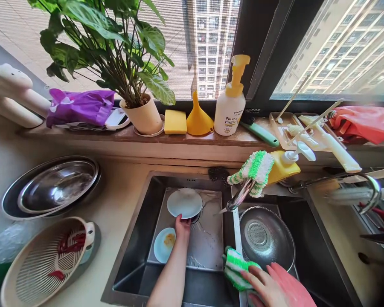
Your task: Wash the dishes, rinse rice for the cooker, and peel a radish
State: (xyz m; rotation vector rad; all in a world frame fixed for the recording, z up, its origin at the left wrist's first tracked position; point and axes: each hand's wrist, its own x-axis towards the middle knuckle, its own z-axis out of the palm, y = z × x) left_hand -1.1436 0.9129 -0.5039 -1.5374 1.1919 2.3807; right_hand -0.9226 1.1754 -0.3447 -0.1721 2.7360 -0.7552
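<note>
My left hand (182, 225) reaches into the steel sink (132, 251) and grips the near rim of a white plate (184, 202) lying over the drain. A second plate (164, 244) with yellow food residue lies just left of my wrist. My right hand (272, 285) holds a green-and-white striped scrubbing cloth (236, 267) at the sink's front, beside a thin stream of water falling from the tap (241, 195). A steel strainer bowl (266, 237) sits in the right basin, close behind that hand.
Another striped cloth (254, 170) hangs over the tap. On the sill stand a potted plant (141, 113), yellow sponge (175, 121), yellow funnel (198, 117) and soap bottle (230, 106). Steel bowls (56, 185) and a beige colander (43, 260) sit on the left counter.
</note>
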